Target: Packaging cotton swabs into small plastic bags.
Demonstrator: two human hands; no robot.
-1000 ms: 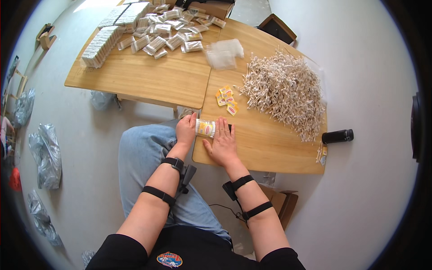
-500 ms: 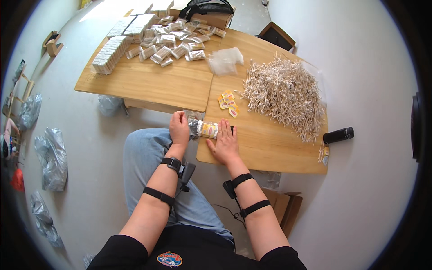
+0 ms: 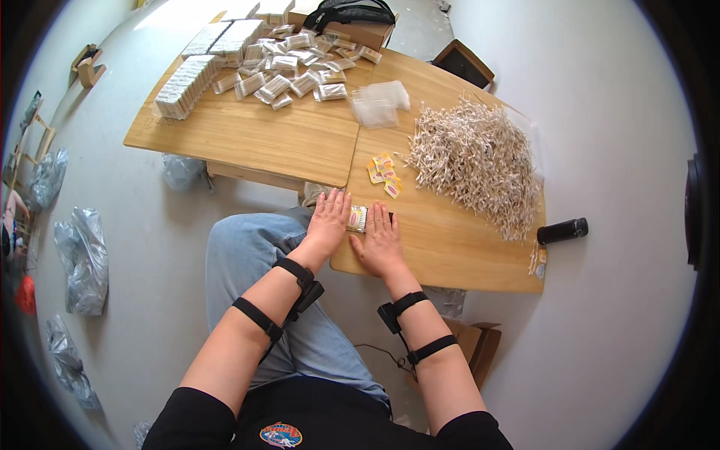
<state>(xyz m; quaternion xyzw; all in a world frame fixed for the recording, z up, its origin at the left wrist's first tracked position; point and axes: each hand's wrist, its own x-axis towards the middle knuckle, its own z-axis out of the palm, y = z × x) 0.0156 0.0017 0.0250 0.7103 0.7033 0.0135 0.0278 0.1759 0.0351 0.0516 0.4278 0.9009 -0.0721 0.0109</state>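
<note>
A small clear pack of cotton swabs (image 3: 357, 218) with a yellow-and-white card in it lies at the near edge of the table. My left hand (image 3: 328, 225) lies flat over the pack's left end, fingers stretched out and held side by side. Over its right end rests my right hand (image 3: 380, 241), also flat, the thumb apart from the fingers. Only the pack's middle shows between the two hands. A dark object, mostly hidden, peeks out beyond my right fingers. Several yellow-and-white cards (image 3: 384, 174) lie just past the hands.
A large heap of loose cotton swabs (image 3: 476, 161) covers the table's right side. Flat clear bags (image 3: 377, 103) lie farther back. Filled swab packs (image 3: 281, 71) are scattered at the far left, beside neatly stacked rows (image 3: 184, 86). A black cylinder (image 3: 562, 231) lies by the right edge.
My left hand has let go of the pack's clear left end and moved right, flattening onto the pack. My right hand stays on the other end.
</note>
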